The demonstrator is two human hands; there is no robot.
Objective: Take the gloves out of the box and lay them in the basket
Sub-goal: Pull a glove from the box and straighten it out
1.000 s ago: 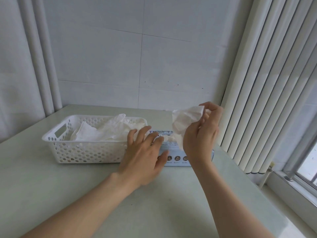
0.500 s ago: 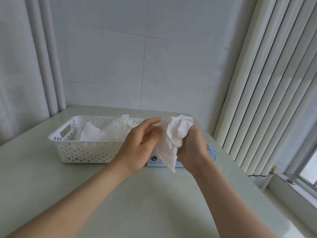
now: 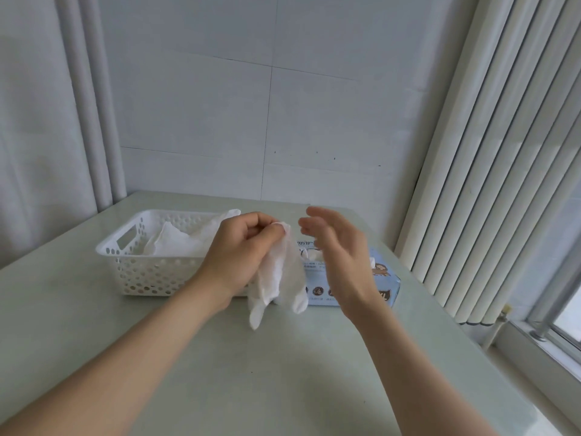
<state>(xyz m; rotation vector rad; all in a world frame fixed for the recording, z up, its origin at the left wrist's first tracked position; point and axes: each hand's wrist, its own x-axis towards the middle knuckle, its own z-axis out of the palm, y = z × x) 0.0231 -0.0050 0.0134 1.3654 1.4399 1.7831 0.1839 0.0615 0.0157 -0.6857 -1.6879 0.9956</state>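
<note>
The glove (image 3: 279, 278) is pinched at its upper edge between the thumb and curled fingers of the left hand (image 3: 239, 247) and hangs limp, its fingers pointing down, above the desk (image 3: 251, 372) in front of the gap between the basket (image 3: 141, 272) and the box (image 3: 383, 284). It is not yet in the basket.

A handover has just been made. A second ago the glove was held up over the box by the right hand (image 3: 336, 247), while the box was pressed down by the flat left hand. Half a second ago the glove was gripped by both hands together. Now it is carried by the left hand alone. The right hand has been let go and is spread, its fingers relaxed and a little bent, just beside the glove but apart from it, and nothing is held in it. The box is no longer steadied by either hand.

For the task this is judged to mean that the drawing-out of this glove is done. What remains is the carry to the left and the laying-down, the left hand being the one nearer the basket. The right hand is freed for the next pull.

By count: one glove is in hand; one basket and one box stand side by side on the desk, the box to the right. A pile of white gloves (image 3: 176, 243) already lies in the basket; how many cannot be told, since they overlap. More white material shows at the opening in the top of the box.
</note>
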